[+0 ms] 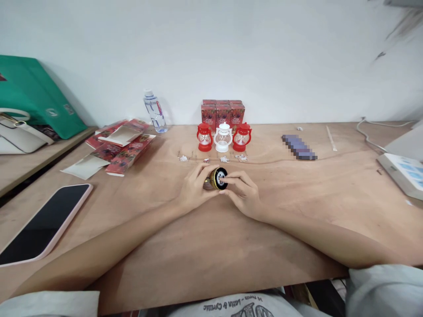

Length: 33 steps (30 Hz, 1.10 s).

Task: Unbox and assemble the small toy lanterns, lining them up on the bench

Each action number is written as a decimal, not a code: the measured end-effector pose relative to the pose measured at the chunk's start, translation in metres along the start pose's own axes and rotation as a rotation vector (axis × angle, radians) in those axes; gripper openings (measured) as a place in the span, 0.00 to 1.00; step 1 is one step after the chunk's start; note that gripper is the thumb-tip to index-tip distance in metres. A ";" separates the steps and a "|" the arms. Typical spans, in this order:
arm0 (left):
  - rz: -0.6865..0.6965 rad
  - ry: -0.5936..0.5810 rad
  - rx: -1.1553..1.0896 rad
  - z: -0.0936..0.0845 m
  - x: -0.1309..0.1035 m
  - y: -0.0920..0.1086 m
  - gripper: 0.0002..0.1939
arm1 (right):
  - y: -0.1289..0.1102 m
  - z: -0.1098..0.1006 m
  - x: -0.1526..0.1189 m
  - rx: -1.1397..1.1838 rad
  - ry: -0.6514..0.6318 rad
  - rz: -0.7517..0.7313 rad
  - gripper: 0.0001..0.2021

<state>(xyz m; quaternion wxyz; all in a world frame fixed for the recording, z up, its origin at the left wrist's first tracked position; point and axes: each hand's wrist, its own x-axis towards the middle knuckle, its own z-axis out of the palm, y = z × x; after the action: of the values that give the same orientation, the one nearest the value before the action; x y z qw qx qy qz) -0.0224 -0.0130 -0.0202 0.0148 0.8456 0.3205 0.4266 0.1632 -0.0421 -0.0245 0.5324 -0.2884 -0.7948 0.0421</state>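
Tipped on its side, a small black and gold lantern point(215, 179) is held above the middle of the table, its round underside turned to the right. My left hand point(197, 187) is closed around its body, hiding much of it. Fingers of my right hand point(243, 193) press at the middle of the underside, with the thumb by the lower rim; any small piece between them is too small to make out. Just beyond stand a red lantern point(205, 137), a white lantern point(223, 137) and another red lantern point(242, 137). Small flat charms point(225, 159) lie in a row before them.
Red boxes point(222, 113) stand against the wall. On the left are flattened red cartons point(127, 154), a water bottle point(155, 112) and a phone point(46, 222). A blurred-out purple item point(299, 147), a thin white strip point(331, 138) and a white box point(403, 174) lie right.
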 end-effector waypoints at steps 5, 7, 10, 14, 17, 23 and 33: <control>0.026 -0.016 0.063 -0.002 -0.001 -0.002 0.28 | 0.003 -0.003 0.003 0.037 -0.072 0.043 0.10; 0.046 -0.021 0.080 -0.002 -0.001 -0.002 0.28 | 0.005 -0.004 0.004 0.057 -0.088 0.030 0.10; 0.091 -0.044 0.100 -0.003 -0.002 -0.001 0.25 | 0.007 -0.005 0.005 0.100 -0.096 0.016 0.06; 0.118 -0.058 0.135 -0.003 -0.001 0.001 0.22 | 0.009 -0.004 0.004 0.136 -0.090 0.063 0.04; 0.106 -0.066 0.140 -0.003 -0.001 0.001 0.22 | 0.011 -0.002 0.003 0.140 -0.081 0.092 0.04; 0.107 -0.055 0.130 -0.003 0.000 0.002 0.22 | 0.010 -0.002 0.003 0.138 -0.082 0.094 0.04; 0.035 -0.024 0.112 -0.002 -0.001 0.001 0.22 | 0.009 0.007 0.000 0.405 0.166 0.377 0.02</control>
<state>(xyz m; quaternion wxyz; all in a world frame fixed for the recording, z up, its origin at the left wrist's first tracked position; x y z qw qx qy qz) -0.0241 -0.0145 -0.0189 -0.0364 0.8555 0.3291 0.3981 0.1604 -0.0330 -0.0309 0.6253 -0.3212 -0.6561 0.2744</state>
